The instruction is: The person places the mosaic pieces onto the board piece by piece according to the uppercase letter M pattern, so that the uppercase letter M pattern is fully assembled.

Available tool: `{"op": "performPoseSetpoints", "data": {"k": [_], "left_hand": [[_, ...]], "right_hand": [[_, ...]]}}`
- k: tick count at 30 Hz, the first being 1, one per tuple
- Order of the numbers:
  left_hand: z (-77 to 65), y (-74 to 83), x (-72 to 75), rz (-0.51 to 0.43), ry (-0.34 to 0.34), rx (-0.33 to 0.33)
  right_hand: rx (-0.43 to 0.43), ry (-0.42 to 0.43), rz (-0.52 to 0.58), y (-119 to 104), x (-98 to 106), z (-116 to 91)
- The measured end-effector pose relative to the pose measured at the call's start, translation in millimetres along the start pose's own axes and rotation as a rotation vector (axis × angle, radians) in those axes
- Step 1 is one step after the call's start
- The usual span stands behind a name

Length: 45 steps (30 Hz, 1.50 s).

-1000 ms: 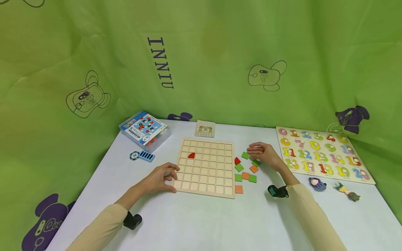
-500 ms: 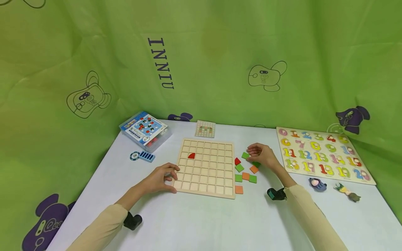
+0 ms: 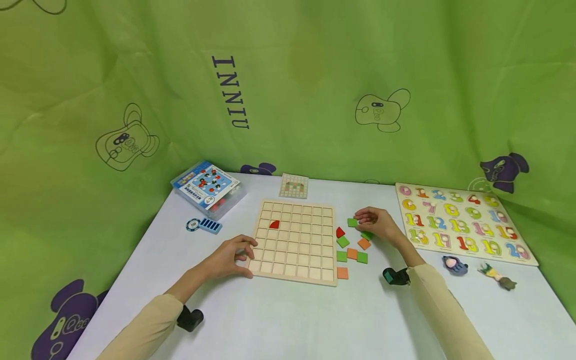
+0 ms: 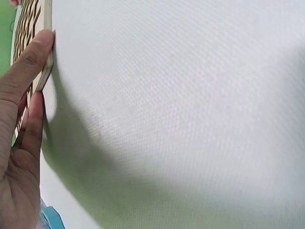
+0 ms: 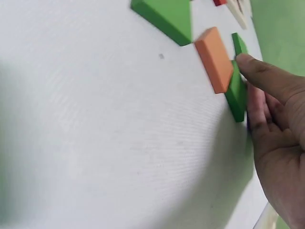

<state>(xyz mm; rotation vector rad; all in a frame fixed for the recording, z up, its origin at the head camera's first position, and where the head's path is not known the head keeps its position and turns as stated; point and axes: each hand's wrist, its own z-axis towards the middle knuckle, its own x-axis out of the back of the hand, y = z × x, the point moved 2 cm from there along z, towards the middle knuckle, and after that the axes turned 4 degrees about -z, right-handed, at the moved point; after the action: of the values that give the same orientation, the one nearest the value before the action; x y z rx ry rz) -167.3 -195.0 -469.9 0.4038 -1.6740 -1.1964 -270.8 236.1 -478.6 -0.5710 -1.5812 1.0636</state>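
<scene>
A wooden grid board lies on the table with one red quarter-circle piece in a cell. My left hand grips the board's near left corner. The left wrist view shows the thumb on its near edge and the other fingers along its side. To the right of the board, my right hand pinches the right side of a green square tile still down at table level. Another green tile lies partly under this hand, touching an orange tile.
Several green and orange tiles and a red piece lie right of the board. A pattern card sits behind it. A number puzzle and small figures are at right; a plastic box and blue pieces at left.
My right hand has come down slightly toward the near side, its thumb closing in on the green tile, which has turned a little. The left hand and the board have stayed in place.
</scene>
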Motion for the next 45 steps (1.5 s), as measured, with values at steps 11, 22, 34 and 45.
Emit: {"op": "performPoseSetpoints", "data": {"k": [11, 22, 34, 45], "left_hand": [[3.3, 1.0, -0.4, 0.039, -0.006, -0.016], [5.5, 3.2, 2.8, 0.063, -0.013, 0.006], [4.6, 1.2, 2.2, 0.038, -0.011, 0.025], [4.1, 1.7, 1.6, 0.003, -0.001, 0.011]], "right_hand": [[-0.035, 0.075, 0.151, 6.3, 7.3, -11.7], [-0.097, 0.196, 0.382, 4.3, 3.7, -26.7], [-0.111, 0.252, 0.436, -3.1, -9.7, -34.0], [-0.064, 0.259, 0.431, -17.7, -36.3, -23.1]]}}
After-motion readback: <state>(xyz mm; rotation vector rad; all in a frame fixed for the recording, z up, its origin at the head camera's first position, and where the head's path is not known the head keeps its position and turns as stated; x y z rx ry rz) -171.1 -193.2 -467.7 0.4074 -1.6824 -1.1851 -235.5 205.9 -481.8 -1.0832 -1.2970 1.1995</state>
